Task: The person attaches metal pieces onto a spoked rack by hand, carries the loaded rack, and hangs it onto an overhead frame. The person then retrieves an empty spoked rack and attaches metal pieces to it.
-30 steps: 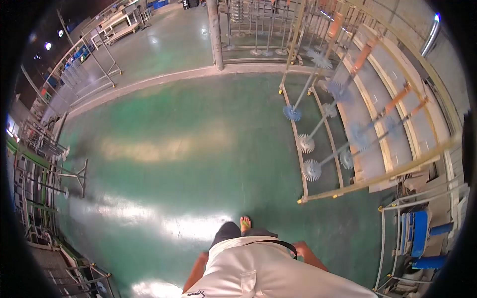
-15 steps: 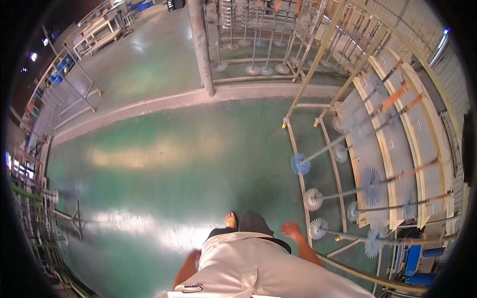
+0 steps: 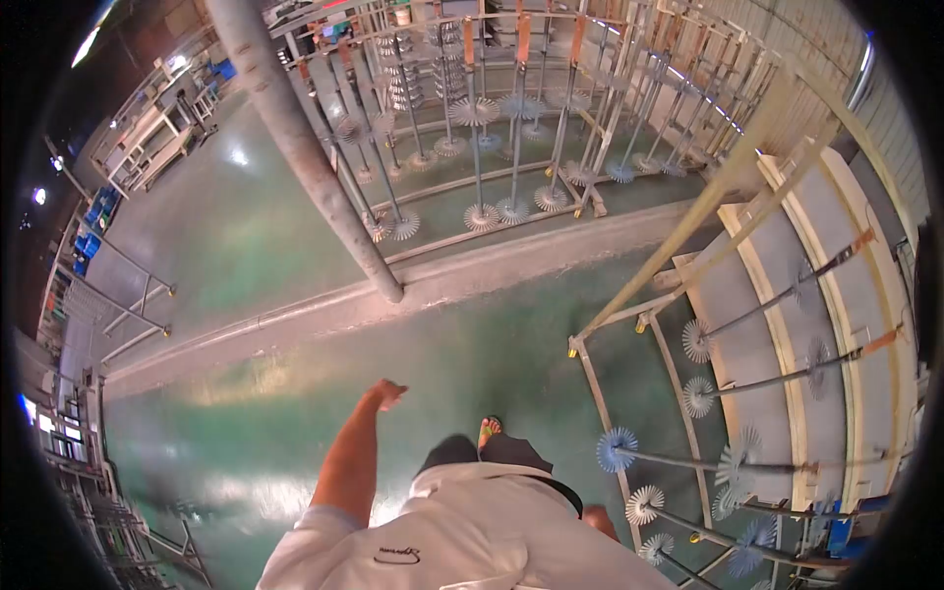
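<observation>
My left hand (image 3: 386,394) hangs out ahead of my body above the green floor (image 3: 295,433). Its fingers look loosely stretched out, and no object shows in it. My right hand (image 3: 597,517) is low at my right side, mostly hidden by my shirt, so its fingers cannot be made out. Closest to that hand are round, fanned discs on metal rods, among them a white disc (image 3: 645,504) and a blue disc (image 3: 617,450), on a wheeled frame (image 3: 602,393). Neither hand visibly touches them.
A slanting round post (image 3: 315,167) rises from a low concrete kerb (image 3: 472,270) crossing the floor. Beyond it stand racks of rods with discs (image 3: 482,216). Pale curved panels (image 3: 747,364) line the right side. A workbench (image 3: 152,147) stands far left.
I have moved forward, so the post, kerb and far racks are closer. My left hand has swung forward; my right hand has dropped back beside my body.
</observation>
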`<state>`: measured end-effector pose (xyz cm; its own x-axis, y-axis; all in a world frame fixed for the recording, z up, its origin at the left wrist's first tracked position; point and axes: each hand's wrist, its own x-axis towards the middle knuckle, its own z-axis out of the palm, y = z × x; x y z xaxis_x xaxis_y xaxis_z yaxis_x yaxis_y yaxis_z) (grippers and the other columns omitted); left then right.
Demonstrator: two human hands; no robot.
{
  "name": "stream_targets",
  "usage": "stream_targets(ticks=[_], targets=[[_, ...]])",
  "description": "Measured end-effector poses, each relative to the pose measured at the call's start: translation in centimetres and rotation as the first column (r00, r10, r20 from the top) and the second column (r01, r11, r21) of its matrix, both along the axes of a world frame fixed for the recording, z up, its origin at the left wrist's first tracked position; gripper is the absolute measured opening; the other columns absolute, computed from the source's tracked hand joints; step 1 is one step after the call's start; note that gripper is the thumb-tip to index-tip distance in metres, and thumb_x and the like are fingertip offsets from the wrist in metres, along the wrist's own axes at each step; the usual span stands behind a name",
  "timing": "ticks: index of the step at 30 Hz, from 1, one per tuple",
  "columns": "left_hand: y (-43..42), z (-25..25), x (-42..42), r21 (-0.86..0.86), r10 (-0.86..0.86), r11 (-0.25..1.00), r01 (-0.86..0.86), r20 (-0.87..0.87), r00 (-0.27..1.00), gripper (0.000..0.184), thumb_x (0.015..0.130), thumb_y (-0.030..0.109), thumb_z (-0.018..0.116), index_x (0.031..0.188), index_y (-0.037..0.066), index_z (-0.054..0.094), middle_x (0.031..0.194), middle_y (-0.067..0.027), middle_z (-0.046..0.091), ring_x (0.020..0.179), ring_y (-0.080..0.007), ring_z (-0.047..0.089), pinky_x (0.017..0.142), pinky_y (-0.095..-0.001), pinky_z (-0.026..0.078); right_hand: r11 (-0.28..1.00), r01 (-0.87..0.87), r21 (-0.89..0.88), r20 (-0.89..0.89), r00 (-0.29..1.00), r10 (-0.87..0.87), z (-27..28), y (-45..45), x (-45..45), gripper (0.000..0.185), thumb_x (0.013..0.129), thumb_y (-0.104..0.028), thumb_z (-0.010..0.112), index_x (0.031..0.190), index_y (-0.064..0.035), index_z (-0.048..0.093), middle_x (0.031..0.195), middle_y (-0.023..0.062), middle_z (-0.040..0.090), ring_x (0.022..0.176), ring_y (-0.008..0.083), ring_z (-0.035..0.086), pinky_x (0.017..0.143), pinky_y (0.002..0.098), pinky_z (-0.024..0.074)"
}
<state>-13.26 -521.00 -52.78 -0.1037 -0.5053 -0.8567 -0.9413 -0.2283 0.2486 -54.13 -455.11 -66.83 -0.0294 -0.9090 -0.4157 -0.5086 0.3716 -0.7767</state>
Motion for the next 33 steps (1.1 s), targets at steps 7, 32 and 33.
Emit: stream_targets(ticks=[7,32,33], targets=[[-34.6,5.7,-27.2,-0.377,-0.497,0.845,0.38,-0.29,0.818,0.052,0.088,0.049,0.054,0.076,0.001,0.069,0.075,-0.0202,0.067,0.063,-0.03,0.063,0.067,-0.0451,0.05,0.333,0.918,0.217,0.332,0.251,-0.909,26.1,-39.6,-6.8,0.026,0.089,-0.024,0.066,0.107,-0.0062,0.065,0.092,0.0043,0.067,0.078,0.0155,0.066,0.065,0.0274,0.051],[-75.6,24.8,-56.0,-0.427,-0.184,0.683,-0.593,-0.886,0.426,0.049,0.089,0.043,0.067,0.062,0.005,0.054,0.056,0.0005,0.053,0.05,-0.0106,0.047,0.049,-0.0322,0.039,0.283,0.905,0.319,0.173,0.238,-0.956,15.6,-67.7,18.7,0.016,0.092,-0.012,0.054,0.1,-0.0058,0.065,0.084,0.0057,0.066,0.078,0.0177,0.065,0.061,0.0287,0.0452],[-74.6,24.7,-55.2,-0.443,-0.169,0.673,-0.592,-0.872,0.459,0.047,0.089,0.042,0.067,0.067,0.002,0.056,0.062,-0.001,0.055,0.055,-0.0119,0.049,0.054,-0.0323,0.041,0.046,0.82,0.57,0.404,-0.231,-0.885,16.0,-67.9,18.9,0.015,0.092,-0.012,0.054,0.1,-0.0056,0.065,0.083,0.0062,0.066,0.074,0.0178,0.065,0.058,0.0278,0.044]])
